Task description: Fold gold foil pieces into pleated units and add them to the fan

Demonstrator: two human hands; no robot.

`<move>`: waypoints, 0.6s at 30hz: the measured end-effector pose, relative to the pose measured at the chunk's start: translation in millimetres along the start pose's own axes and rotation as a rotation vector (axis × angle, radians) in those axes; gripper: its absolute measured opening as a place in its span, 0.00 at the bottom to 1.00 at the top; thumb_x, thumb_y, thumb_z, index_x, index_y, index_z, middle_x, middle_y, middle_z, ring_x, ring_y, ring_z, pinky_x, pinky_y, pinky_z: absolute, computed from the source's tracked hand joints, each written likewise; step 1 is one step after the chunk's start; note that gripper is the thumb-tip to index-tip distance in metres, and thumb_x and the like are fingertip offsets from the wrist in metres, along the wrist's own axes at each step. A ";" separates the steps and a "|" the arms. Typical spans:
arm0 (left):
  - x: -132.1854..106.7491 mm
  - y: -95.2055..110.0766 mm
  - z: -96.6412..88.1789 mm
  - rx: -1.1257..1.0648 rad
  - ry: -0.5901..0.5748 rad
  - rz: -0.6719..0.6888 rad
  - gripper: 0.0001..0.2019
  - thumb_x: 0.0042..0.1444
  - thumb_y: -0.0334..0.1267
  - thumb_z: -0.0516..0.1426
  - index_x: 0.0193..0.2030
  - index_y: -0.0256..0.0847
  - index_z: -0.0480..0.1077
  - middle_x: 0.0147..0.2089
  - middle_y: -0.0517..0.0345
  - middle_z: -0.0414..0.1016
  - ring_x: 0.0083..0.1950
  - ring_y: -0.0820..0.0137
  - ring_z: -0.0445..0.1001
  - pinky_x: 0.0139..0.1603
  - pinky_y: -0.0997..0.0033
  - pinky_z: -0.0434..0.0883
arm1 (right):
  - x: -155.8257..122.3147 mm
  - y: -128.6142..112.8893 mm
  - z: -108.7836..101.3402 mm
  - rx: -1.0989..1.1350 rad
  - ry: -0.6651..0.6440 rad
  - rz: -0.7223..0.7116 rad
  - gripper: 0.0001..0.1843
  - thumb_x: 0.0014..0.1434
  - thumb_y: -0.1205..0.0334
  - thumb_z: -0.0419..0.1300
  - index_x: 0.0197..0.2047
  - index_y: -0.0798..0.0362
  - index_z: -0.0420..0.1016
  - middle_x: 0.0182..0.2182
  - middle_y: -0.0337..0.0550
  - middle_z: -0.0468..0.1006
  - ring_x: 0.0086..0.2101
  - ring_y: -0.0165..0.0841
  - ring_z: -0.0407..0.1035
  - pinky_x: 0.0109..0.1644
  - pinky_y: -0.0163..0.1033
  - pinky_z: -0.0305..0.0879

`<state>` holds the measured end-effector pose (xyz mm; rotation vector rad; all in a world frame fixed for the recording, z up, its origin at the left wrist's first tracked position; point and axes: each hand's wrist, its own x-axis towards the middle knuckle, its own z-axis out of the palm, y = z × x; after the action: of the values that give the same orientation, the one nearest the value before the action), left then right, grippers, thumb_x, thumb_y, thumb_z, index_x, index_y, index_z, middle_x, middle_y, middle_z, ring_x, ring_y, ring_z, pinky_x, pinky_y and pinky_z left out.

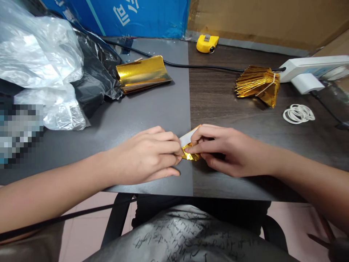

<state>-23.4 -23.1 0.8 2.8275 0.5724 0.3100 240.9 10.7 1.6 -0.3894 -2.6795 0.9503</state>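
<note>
Between my hands, low over the front of the desk, is a small sheet of gold foil paper [191, 154], partly folded, its white back showing along the upper side. My left hand [152, 154] pinches its left end, the fingertips bunched together. On the right end, my right hand [229, 149] grips it with thumb and fingers, one fingertip pressing on the gold face. Farther back lies a stack of curled gold foil sheets [144, 74]. A fanned bundle of folded gold foil pieces [257, 85], held by a white rubber band, rests at the back right.
White rubber bands [299, 114] lie right of my right hand. Behind them sits a white power strip [313, 67] with a plug and black cable [201, 66]. A yellow tape measure [207, 43] is near the cardboard box [267, 22]. Plastic bags [40, 62] crowd the left.
</note>
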 end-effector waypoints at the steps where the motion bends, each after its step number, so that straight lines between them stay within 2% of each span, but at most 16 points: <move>1: -0.2 0.1 0.8 -0.006 -0.002 -0.002 0.12 0.67 0.46 0.54 0.44 0.42 0.74 0.48 0.58 0.79 0.58 0.69 0.72 0.53 0.67 0.62 | -1.1 2.2 -2.1 0.005 -0.013 -0.032 0.18 0.59 0.78 0.53 0.47 0.55 0.77 0.43 0.48 0.74 0.43 0.33 0.67 0.50 0.40 0.66; 5: 0.0 0.1 3.7 0.000 -0.001 -0.005 0.11 0.67 0.46 0.55 0.44 0.42 0.73 0.47 0.58 0.78 0.58 0.67 0.72 0.54 0.67 0.62 | -4.6 7.2 -5.5 -0.060 -0.063 -0.112 0.20 0.61 0.77 0.53 0.52 0.53 0.78 0.47 0.49 0.74 0.46 0.35 0.67 0.52 0.43 0.66; 10: 0.4 0.4 4.4 -0.004 0.020 -0.022 0.11 0.67 0.46 0.55 0.45 0.42 0.73 0.46 0.59 0.78 0.57 0.68 0.73 0.55 0.67 0.63 | -5.2 4.9 -5.7 -0.109 -0.124 -0.106 0.16 0.68 0.72 0.53 0.50 0.52 0.80 0.48 0.51 0.73 0.49 0.36 0.65 0.53 0.44 0.65; 15: 1.1 -1.7 2.6 -0.045 0.003 -0.035 0.12 0.67 0.47 0.55 0.45 0.43 0.75 0.45 0.60 0.79 0.58 0.69 0.73 0.56 0.68 0.63 | -5.0 4.8 -7.7 -0.061 -0.145 -0.104 0.14 0.68 0.73 0.54 0.46 0.53 0.81 0.48 0.51 0.72 0.50 0.37 0.64 0.54 0.45 0.65; 18: 3.1 -3.8 0.8 -0.092 -0.030 -0.053 0.14 0.67 0.48 0.54 0.44 0.45 0.77 0.45 0.58 0.80 0.57 0.70 0.73 0.56 0.67 0.63 | -5.4 6.7 -7.5 -0.020 -0.113 -0.115 0.19 0.64 0.76 0.52 0.51 0.53 0.79 0.48 0.50 0.73 0.49 0.36 0.65 0.54 0.44 0.65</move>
<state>-21.7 -18.7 -0.5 2.7196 0.6092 0.2757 249.5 18.2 2.1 -0.1878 -2.7801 0.9381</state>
